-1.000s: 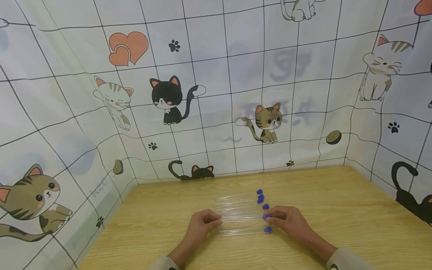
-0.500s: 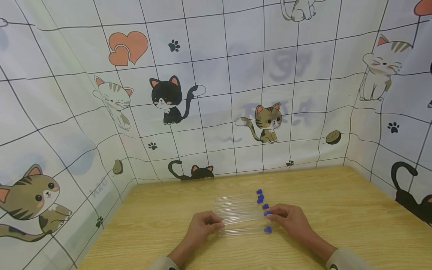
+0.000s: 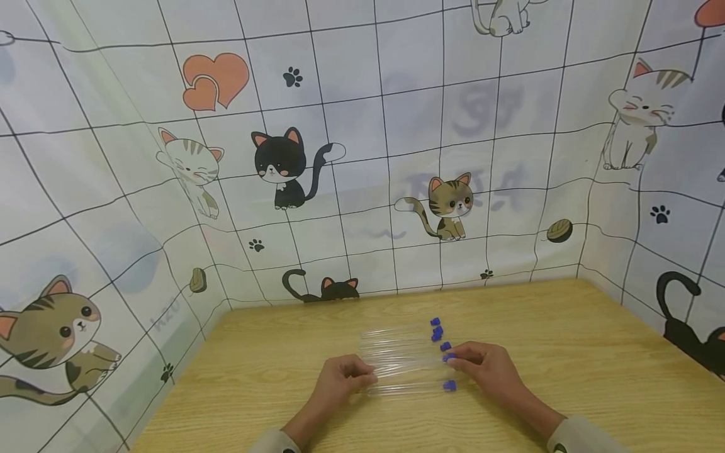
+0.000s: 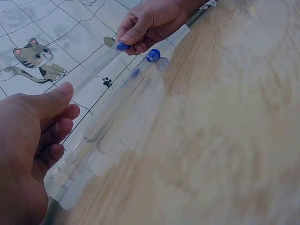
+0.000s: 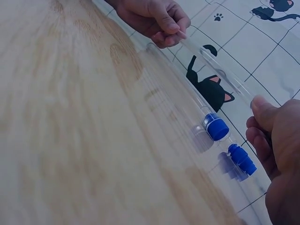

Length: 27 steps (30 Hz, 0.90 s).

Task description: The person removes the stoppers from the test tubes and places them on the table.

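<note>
My left hand point(image 3: 342, 376) pinches one end of a clear test tube point(image 4: 96, 70) between thumb and fingers. At its other end, my right hand point(image 3: 489, 370) pinches the blue cap point(image 4: 123, 46). Both wrist views show this tube raised over the table, stretched level between the hands. Just in front of it lies another clear tube point(image 3: 404, 389) with a blue cap point(image 3: 450, 385). Several more clear tubes point(image 3: 391, 343) lie side by side behind, their blue caps point(image 3: 437, 333) all pointing right. In the right wrist view, my right fingers cover the held tube's cap.
The wooden table point(image 3: 272, 390) bears the row of tubes near its middle. A white sheet point(image 3: 362, 220) with black grid lines and printed cats hangs along its back and both sides.
Over the first half second the held tube rose a little off the row, and both hands shifted slightly with it. Since then hands and tubes have stayed still.
</note>
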Each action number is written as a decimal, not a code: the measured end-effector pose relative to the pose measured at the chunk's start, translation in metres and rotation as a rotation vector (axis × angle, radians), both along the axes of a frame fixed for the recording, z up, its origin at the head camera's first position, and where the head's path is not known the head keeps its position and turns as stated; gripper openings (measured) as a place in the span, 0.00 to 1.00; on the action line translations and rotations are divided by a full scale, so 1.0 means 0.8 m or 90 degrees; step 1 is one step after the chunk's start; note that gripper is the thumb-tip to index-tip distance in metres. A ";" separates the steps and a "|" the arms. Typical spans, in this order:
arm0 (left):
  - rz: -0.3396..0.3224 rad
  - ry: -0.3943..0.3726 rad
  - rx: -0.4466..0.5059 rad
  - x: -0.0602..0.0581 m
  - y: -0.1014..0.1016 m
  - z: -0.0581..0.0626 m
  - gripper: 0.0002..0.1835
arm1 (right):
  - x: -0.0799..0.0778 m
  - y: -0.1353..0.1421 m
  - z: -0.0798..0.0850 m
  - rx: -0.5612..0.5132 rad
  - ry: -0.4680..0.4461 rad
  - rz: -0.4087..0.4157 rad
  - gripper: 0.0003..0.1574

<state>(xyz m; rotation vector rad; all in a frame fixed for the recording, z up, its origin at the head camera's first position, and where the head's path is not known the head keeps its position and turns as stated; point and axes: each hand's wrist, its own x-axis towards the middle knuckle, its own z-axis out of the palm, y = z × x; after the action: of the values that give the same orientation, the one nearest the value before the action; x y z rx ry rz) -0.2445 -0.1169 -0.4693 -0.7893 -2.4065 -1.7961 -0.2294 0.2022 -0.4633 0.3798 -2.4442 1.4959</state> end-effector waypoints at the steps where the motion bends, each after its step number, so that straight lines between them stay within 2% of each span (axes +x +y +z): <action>1: 0.001 0.000 -0.001 0.000 0.000 0.000 0.11 | 0.000 0.000 0.000 0.003 0.000 -0.001 0.10; 4: 0.012 -0.004 0.000 -0.001 0.000 -0.001 0.10 | 0.000 0.001 0.000 0.002 -0.006 0.004 0.11; 10: 0.051 -0.004 0.004 -0.004 0.000 -0.002 0.08 | -0.002 0.003 -0.002 -0.004 -0.012 0.047 0.13; 19: 0.067 0.019 0.003 0.006 0.005 0.015 0.07 | -0.002 0.003 -0.002 0.004 -0.010 0.083 0.14; 25: 0.110 0.051 0.017 0.003 0.011 0.005 0.05 | -0.004 0.002 0.003 -0.006 -0.011 0.054 0.15; 27: 0.134 0.060 0.022 0.001 0.011 0.002 0.05 | -0.007 0.005 0.004 -0.002 -0.019 0.029 0.17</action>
<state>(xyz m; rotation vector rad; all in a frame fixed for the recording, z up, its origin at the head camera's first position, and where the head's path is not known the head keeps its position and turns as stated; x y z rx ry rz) -0.2434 -0.1082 -0.4676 -0.5788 -2.2960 -1.6779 -0.2348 0.2064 -0.4599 0.4177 -2.4713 1.5339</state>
